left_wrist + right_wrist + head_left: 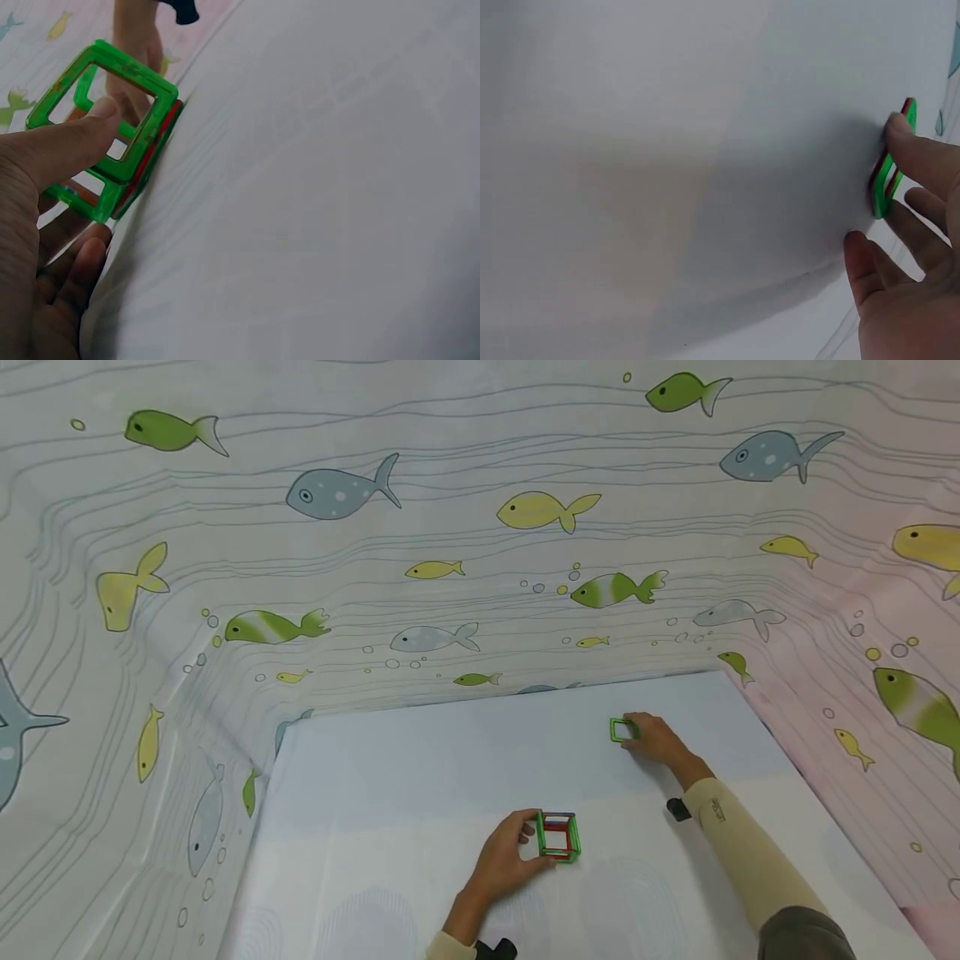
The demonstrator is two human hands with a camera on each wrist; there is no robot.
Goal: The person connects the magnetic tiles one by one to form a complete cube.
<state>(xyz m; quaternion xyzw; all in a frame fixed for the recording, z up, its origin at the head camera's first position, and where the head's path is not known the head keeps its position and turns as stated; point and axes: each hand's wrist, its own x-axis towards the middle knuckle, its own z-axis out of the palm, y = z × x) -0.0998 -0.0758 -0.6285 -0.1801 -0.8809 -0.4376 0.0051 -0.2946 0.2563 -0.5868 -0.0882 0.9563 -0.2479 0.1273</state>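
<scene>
Near the front middle of the white table, my left hand (pixel 501 860) holds a small open cube of magnetic tile frames (pixel 576 839) between thumb and fingers. Its sides are green, with red and blue parts. The left wrist view shows the thumb pressed on one green frame of the cube (pixel 139 161) and a red edge along the table side. Farther back on the right, my right hand (pixel 657 742) pinches a square green magnetic tile (pixel 612 730). From the right wrist, that tile (pixel 880 196) appears edge-on, with red along one side, close over the table surface.
The white table (pixel 420 768) spreads under both arms. Behind it and at its sides hang cloth walls (pixel 480 602) printed with fish and wavy lines, pinkish on the right. The table's back edge runs a little beyond my right hand.
</scene>
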